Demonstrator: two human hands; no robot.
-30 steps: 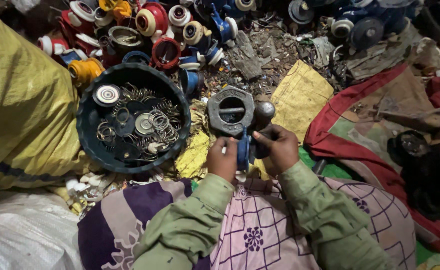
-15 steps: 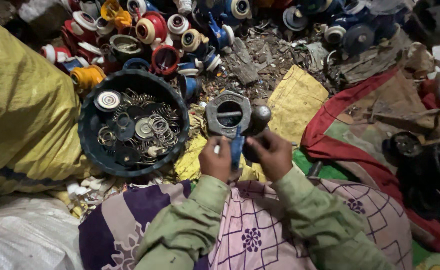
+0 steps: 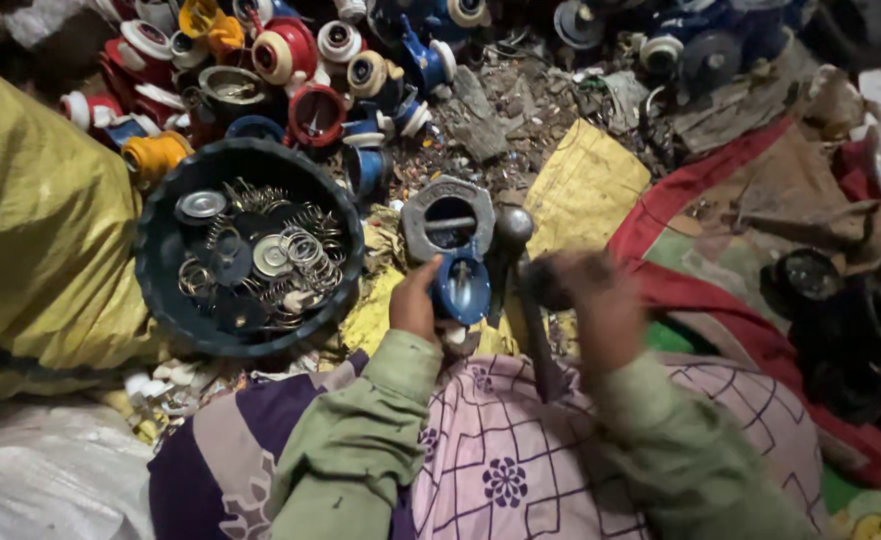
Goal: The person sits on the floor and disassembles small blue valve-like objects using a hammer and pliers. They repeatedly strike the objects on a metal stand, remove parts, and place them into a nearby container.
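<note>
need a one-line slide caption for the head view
Left hand steadies a blue part by a grey metal ring; blurred right hand grips a hammer.

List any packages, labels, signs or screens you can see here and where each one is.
Yellow woven sack: far left, bulging, plain.
White woven sack: bottom left corner, crumpled.
Flattened yellow sack: on the ground beyond the hands, creased.
No labels, signs or screens show.

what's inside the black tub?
The black tub holds wire springs, silvery metal discs and a few dark round parts, heaped loosely. The heap covers the tub's bottom and any parts lying under it.
</note>
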